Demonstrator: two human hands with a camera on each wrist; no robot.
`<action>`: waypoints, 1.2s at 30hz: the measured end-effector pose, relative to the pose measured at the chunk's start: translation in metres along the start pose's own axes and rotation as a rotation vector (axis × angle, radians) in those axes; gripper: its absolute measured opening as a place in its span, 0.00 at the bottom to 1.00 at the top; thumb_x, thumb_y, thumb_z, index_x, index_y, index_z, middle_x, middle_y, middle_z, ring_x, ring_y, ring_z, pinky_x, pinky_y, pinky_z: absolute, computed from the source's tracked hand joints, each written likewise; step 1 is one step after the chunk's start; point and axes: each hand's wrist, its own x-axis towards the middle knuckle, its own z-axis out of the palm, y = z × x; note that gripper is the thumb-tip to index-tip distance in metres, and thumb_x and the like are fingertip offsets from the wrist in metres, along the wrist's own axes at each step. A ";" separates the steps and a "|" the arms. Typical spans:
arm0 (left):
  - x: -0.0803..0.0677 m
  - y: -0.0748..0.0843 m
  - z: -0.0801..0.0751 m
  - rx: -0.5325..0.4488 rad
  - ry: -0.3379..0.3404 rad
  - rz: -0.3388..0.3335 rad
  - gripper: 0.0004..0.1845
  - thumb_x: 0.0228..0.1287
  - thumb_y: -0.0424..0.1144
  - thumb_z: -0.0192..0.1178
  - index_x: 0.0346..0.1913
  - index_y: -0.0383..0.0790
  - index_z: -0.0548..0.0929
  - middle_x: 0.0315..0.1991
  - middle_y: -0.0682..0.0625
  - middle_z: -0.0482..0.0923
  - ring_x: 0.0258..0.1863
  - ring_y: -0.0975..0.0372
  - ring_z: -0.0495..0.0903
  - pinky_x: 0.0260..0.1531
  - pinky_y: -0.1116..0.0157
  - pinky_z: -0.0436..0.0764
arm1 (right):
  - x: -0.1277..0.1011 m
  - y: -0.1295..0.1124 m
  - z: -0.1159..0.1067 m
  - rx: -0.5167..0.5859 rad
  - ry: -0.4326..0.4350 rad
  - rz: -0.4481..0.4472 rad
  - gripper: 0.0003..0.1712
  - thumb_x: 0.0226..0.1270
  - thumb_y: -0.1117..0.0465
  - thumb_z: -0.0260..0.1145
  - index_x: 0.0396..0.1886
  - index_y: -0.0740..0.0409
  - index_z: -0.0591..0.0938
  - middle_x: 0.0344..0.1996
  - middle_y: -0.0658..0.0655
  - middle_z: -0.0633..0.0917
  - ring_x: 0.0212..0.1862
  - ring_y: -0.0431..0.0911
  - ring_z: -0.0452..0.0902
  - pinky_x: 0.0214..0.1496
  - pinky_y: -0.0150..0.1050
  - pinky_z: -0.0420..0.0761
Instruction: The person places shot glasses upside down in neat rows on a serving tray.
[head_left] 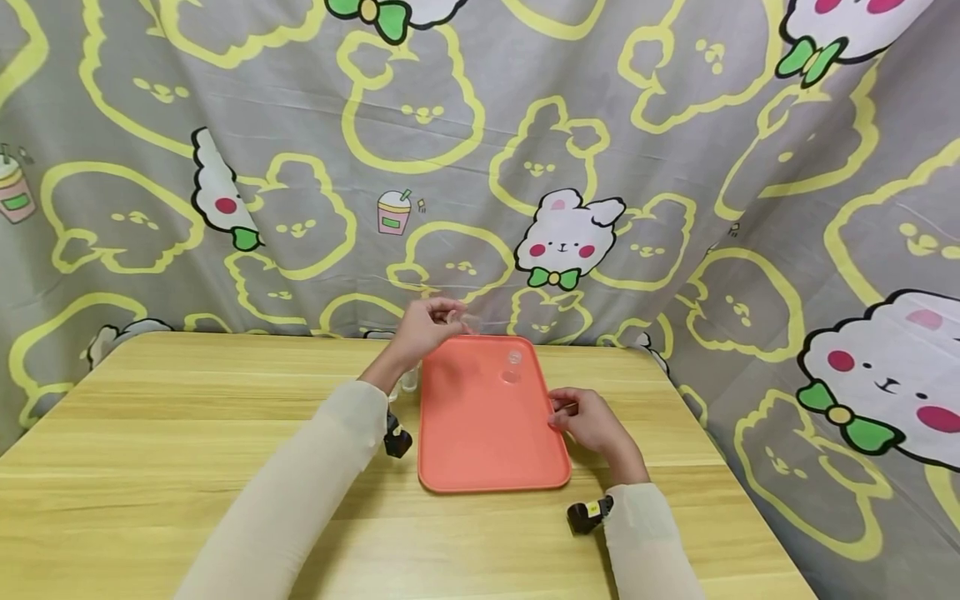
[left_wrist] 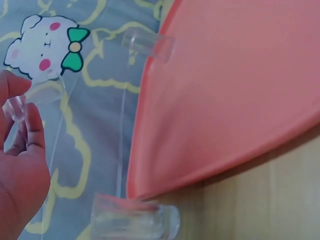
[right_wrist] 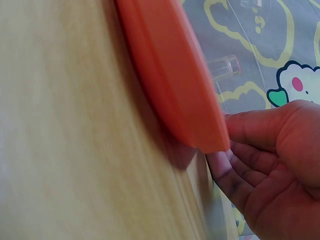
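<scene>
Over the far left corner of an orange-red tray (head_left: pixel 491 442), my left hand (head_left: pixel 423 333) holds a small clear cup (left_wrist: pixel 47 91) between thumb and fingers. My right hand (head_left: pixel 588 418) grips the tray's right edge, thumb (right_wrist: pixel 252 127) at the rim and fingertips underneath. A second clear cup (head_left: pixel 514 358) stands on the tray near its far right corner; it also shows in the left wrist view. Just outside the tray's left edge, another clear cup (head_left: pixel 408 380) stands on the table, partly hidden by the left wrist in the head view.
The wooden table (head_left: pixel 187 433) extends to both sides of the tray. Right behind its far edge hangs a grey curtain (head_left: pixel 450 183) with yellow cartoon outlines, which continues along the right side. Each wrist wears a small black camera (head_left: pixel 397 437).
</scene>
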 end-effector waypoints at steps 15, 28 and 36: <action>-0.002 -0.011 0.023 -0.002 -0.057 -0.052 0.16 0.59 0.30 0.73 0.51 0.32 0.87 0.38 0.47 0.84 0.36 0.58 0.79 0.36 0.69 0.80 | 0.000 -0.002 0.001 -0.011 0.009 0.003 0.24 0.67 0.75 0.66 0.63 0.70 0.79 0.43 0.60 0.85 0.42 0.48 0.81 0.44 0.41 0.87; -0.003 -0.020 0.043 0.174 -0.139 -0.010 0.18 0.60 0.31 0.72 0.54 0.34 0.88 0.41 0.46 0.85 0.40 0.57 0.83 0.40 0.66 0.84 | -0.002 -0.003 0.001 0.002 0.008 0.003 0.24 0.68 0.76 0.65 0.64 0.70 0.78 0.44 0.61 0.85 0.43 0.49 0.81 0.43 0.41 0.87; -0.004 -0.027 0.051 0.278 -0.194 0.009 0.15 0.61 0.29 0.71 0.52 0.33 0.88 0.40 0.46 0.83 0.41 0.56 0.82 0.45 0.63 0.82 | -0.003 -0.004 0.001 -0.010 0.017 0.008 0.24 0.68 0.75 0.65 0.63 0.70 0.79 0.45 0.61 0.85 0.43 0.49 0.81 0.44 0.41 0.87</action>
